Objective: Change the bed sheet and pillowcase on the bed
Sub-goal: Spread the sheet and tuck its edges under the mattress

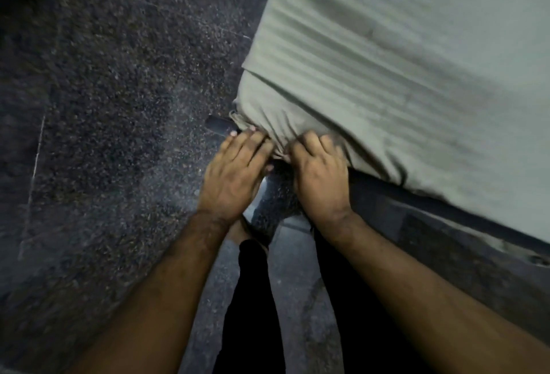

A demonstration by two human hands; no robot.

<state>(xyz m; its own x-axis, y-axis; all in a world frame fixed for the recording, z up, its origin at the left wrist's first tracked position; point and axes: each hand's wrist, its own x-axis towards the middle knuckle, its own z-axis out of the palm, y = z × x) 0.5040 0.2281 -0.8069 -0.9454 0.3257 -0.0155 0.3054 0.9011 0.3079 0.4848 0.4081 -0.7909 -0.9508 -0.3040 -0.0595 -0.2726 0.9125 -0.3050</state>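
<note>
— What lies on the left?
— A dark speckled stone floor (104, 105), polished, with thin pale seams. A short dark cylinder (220, 126) pokes out by the bed's corner.
— And the hands?
— The left hand (235, 177) lies flat, fingers straight and close together, pressing the bunched cloth at the corner. The right hand (320, 177), just beside it, curls its fingers into the gathered folds and grips them.
— Where is the bed sheet?
— The bed sheet (401, 61), a soft grey-green fabric with faint woven stripes, covers the mattress to the right and far side, wrinkling at the near corner under both hands. Below its edge runs a dark bed frame (446, 213).
</note>
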